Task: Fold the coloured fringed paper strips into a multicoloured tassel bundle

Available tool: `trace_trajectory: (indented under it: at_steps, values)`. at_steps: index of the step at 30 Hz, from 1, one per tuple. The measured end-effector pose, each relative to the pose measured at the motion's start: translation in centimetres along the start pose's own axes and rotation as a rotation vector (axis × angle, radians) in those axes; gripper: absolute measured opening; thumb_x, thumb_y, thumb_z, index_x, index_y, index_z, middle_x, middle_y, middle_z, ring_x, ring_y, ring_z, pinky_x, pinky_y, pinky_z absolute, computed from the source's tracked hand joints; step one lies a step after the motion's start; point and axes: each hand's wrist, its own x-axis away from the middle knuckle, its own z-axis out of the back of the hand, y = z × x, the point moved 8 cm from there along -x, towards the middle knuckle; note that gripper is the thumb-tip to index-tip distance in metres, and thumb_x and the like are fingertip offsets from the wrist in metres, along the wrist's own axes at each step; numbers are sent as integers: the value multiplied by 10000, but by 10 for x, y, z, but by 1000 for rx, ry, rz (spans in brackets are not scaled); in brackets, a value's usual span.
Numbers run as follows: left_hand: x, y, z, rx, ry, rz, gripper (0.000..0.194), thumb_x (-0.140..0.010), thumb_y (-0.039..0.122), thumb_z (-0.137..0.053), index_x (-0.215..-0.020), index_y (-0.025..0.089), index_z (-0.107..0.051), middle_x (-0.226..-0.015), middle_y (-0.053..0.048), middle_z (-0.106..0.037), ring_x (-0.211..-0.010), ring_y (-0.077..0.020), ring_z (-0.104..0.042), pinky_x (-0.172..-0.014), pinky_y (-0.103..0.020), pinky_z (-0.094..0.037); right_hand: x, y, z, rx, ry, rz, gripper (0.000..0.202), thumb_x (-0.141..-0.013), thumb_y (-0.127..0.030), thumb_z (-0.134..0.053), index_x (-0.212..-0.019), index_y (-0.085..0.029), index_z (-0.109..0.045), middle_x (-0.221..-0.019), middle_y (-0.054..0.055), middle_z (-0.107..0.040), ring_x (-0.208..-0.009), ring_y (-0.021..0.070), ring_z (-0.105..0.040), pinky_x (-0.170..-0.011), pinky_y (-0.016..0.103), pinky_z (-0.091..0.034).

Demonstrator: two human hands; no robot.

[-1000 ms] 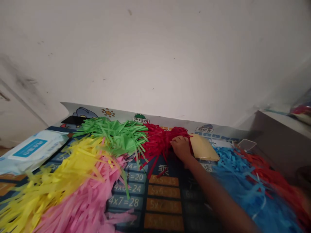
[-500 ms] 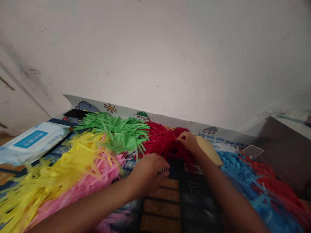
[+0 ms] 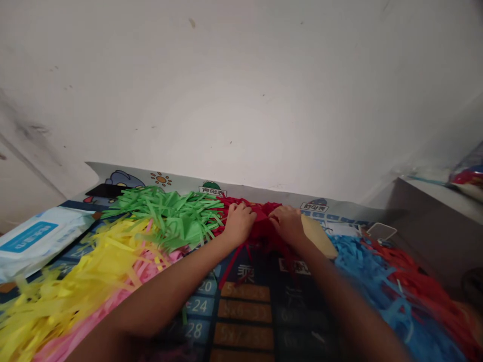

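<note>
A bunch of dark red paper strips [image 3: 263, 226] lies at the far middle of the printed mat [image 3: 245, 309], some strips hanging toward me. My left hand [image 3: 240, 221] grips its left part with curled fingers. On its right part, the fingers of my right hand [image 3: 286, 223] are closed on the same red paper. Green paper strips [image 3: 171, 213] lie just left of my left hand. A pale yellow block [image 3: 319, 236] sits beside my right wrist.
Yellow strips [image 3: 94, 266] and pink strips [image 3: 101, 311] spread at the left, near a wipes packet [image 3: 45, 239]. Blue strips [image 3: 372, 281] and lighter red strips [image 3: 422, 286] lie at the right, beside a grey box [image 3: 433, 226]. A wall [image 3: 241, 100] stands behind.
My left hand has moved up and forward from the mat onto the red strips. My right hand stays at their right side. The view has shifted slightly.
</note>
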Motion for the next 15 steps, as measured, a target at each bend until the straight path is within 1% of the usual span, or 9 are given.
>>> trace_trajectory:
  at_steps: [2,4,5,6,7,9,11,13,15]
  values:
    - [-2,-1,3,-2,-11,-10,150,-901,306,-588,-871,173,-650,-962,-97,-643,-1001,-281,-503,-843,-433,-332,-1,-8,1,31,19,26,110,-880,-219,-581,-834,-200,-679,-938,70,-699,-964,238,-519,-844,383,-258]
    - [-6,0,6,8,-15,-17,299,-837,427,-663,-994,173,-635,-1076,-115,-620,-1033,-290,-501,-833,-416,-349,-3,-16,0,59,25,65,114,-883,-215,-582,-820,-190,-674,-920,77,-701,-954,232,-514,-868,389,-243]
    - [-9,2,6,15,-16,-22,361,-827,448,-670,-1057,175,-618,-1128,-120,-606,-1055,-290,-499,-837,-411,-351,-4,-20,-1,73,26,88,117,-884,-215,-584,-811,-187,-671,-909,76,-702,-947,228,-513,-881,390,-238]
    - [-11,4,6,23,-19,-31,354,-844,432,-653,-1089,181,-609,-1149,-118,-603,-1069,-285,-502,-846,-408,-349,-5,-23,-1,86,27,109,122,-887,-216,-583,-805,-185,-669,-902,74,-703,-942,223,-512,-892,388,-235]
    - [-13,6,5,30,-27,-43,283,-878,384,-618,-1083,189,-617,-1134,-109,-616,-1074,-277,-508,-858,-410,-343,-5,-26,-1,99,29,125,127,-891,-216,-578,-806,-183,-667,-898,73,-704,-939,220,-512,-902,387,-233]
    - [-16,11,2,47,-51,-69,150,-926,263,-537,-990,196,-655,-1047,-96,-655,-1066,-267,-525,-886,-427,-325,-6,-28,-1,125,38,140,142,-905,-205,-556,-815,-178,-663,-891,69,-703,-928,216,-514,-917,388,-232]
    - [-17,12,-2,69,-75,-73,184,-932,192,-493,-904,180,-675,-963,-101,-677,-1028,-264,-552,-904,-451,-320,-6,-30,-1,149,44,150,156,-914,-187,-532,-825,-175,-661,-886,65,-699,-921,214,-515,-932,392,-227]
    - [-17,8,-8,103,-97,-47,198,-928,187,-494,-853,160,-676,-906,-97,-686,-966,-254,-584,-912,-464,-341,-4,-30,-2,166,42,158,159,-913,-173,-525,-832,-180,-662,-876,56,-695,-911,209,-516,-938,388,-227]
    - [-18,1,-15,152,-117,3,195,-932,238,-519,-836,148,-663,-873,-65,-680,-899,-227,-610,-903,-457,-392,-3,-27,-4,175,44,145,156,-911,-173,-529,-842,-191,-668,-865,46,-690,-908,206,-514,-922,383,-234]
